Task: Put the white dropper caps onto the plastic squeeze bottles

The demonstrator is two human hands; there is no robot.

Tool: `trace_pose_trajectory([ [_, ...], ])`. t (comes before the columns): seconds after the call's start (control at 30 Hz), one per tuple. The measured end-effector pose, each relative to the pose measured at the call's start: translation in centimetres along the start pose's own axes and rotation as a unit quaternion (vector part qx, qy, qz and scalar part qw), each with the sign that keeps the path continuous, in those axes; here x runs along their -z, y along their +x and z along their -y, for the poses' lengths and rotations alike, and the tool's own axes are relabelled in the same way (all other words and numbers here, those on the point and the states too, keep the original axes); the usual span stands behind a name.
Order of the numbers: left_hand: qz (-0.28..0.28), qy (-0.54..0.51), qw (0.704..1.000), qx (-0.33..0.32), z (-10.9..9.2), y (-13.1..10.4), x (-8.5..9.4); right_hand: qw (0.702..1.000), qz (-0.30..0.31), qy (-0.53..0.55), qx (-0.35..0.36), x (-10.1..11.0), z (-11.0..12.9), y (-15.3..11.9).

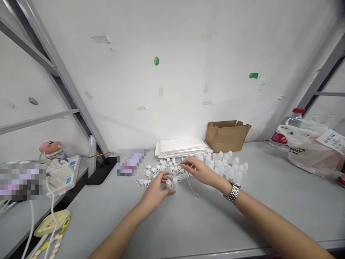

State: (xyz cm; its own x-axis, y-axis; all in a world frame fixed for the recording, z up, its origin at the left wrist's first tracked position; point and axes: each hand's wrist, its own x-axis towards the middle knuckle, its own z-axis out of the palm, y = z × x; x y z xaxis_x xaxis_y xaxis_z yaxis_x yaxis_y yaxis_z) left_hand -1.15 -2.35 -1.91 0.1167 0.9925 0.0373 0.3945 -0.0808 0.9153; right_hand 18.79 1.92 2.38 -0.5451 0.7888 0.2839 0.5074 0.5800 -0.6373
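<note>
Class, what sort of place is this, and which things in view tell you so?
Probably a workshop or packing bench: small white looped caps lie heaped on a grey table, near a cluster of translucent white pieces, with a cardboard box behind.

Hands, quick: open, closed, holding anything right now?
Left hand: closed around at least one small bottle.
Right hand: fingers bent, beside the white caps; can't tell whether it holds one.
</note>
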Motion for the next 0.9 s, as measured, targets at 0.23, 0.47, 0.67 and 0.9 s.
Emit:
trace_pose_trajectory([
  [0.23,-0.009,0.061,0.997,-0.042,-0.2,0.0,1.8,0.972,0.044,-0.219,0.068,-2.6,-2.2,0.3],
  [0.47,-0.003,0.083,0.997,-0.006,-1.4,0.0,4.3,0.978,-0.01,-0.206,0.015,-1.8,-3.1,-0.1],
  [0.67,-0.081,0.238,0.967,0.031,0.2,0.6,6.0,0.997,0.017,0.022,-0.073,-2.0,-2.6,-1.0],
  [0.9,-0.079,0.297,0.951,0.026,1.4,0.9,5.9,0.995,0.085,-0.005,-0.056,-1.3,-1.4,-1.4],
])
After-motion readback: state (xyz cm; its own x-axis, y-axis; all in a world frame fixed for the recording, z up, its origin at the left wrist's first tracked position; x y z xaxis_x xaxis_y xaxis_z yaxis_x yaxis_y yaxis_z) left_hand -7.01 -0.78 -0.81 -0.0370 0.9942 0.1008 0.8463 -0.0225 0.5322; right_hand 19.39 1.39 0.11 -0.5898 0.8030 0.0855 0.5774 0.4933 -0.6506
